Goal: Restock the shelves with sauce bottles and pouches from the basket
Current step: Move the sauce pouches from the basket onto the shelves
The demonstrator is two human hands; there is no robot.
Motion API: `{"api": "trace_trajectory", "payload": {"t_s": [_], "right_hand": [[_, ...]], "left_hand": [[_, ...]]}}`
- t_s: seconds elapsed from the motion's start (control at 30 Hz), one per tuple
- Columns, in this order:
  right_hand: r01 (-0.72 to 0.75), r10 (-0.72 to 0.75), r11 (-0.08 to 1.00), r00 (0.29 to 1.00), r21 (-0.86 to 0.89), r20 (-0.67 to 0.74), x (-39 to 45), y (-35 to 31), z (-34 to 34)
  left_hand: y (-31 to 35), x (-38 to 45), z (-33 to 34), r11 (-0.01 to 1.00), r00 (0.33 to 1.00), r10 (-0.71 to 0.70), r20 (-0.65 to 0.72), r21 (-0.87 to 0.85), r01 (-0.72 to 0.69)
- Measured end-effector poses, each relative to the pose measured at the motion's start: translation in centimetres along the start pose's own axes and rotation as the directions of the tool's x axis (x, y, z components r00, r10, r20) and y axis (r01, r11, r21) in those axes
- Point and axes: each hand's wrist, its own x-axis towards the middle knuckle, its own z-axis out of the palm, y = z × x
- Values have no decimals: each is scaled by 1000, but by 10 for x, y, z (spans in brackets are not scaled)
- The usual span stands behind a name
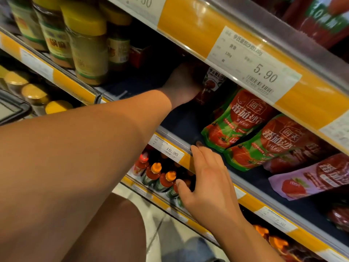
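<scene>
**Tight squeeze on the middle shelf**

So the only real gap is the dark bare stretch of shelf floor [181, 120] between the yellow-lidded jars [88, 52] on the left and the green tomato pouches [236, 120] on the right. The left hand [183, 86] already fills the back of it, closed around a dark sauce pouch [209, 87]. Overhead, the upper shelf's price rail [245, 59] hangs low. The right hand [207, 178] sits on the front edge, fingers spread, blocking part of the entry.

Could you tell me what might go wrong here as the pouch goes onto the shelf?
The left hand holds a dark sauce pouch deep in shadow, so it may be set down crooked or tip. It could also nudge the leaning green tomato pouches. The right hand on the shelf edge might catch the bottles below.
</scene>
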Motion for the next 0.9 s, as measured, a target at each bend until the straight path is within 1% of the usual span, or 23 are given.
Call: {"api": "trace_trajectory", "payload": {"t_s": [0.07,0.13,0.2,0.23,0.3,0.37,0.43,0.47,0.6,0.67,0.73,0.8,0.83,0.9], "right_hand": [[-6,6,1000,1000,-15,6,1,-1,0],[-19,19,999,1000,-32,10,0,-3,-2],[-34,35,999,999,-31,16,1,-4,-5],[-45,45,999,999,-20,26,3,-5,-8],[-78,77,997,996,6,53,7,-3,-14],[-131,127,990,989,49,72,12,-6,-23],[-174,163,973,983,149,87,11,-19,-32],[-171,156,964,984,205,86,10,-29,-37],[-41,10,922,997,386,82,11,-85,-63],[40,-93,903,990,429,104,14,-122,-76],[111,-202,882,967,458,153,15,-166,-82],[210,-325,880,920,425,219,15,-214,-79],[276,-390,880,884,387,256,15,-238,-74],[408,-504,857,789,314,351,16,-286,-60]], "left_hand": [[0,-14,-15,1000,1000,-20,-3,12,20],[1,-36,-35,996,996,-86,1,7,86],[2,-70,-59,989,991,-132,36,-55,134],[4,-91,-74,991,990,-119,70,-61,123],[8,-137,-103,998,991,-66,114,-10,68],[11,-184,-137,998,992,-55,114,34,51],[11,-233,-171,993,993,-87,81,82,81],[9,-257,-189,988,991,-120,53,108,114],[-14,-352,-256,947,957,-271,-108,150,285],[-27,-397,-284,909,914,-360,-185,150,389],[-40,-440,-307,872,866,-431,-253,131,472],[-51,-477,-325,841,819,-475,-322,109,530],[-56,-493,-332,823,796,-496,-347,104,559],[-67,-520,-341,780,745,-551,-377,86,620]]}}
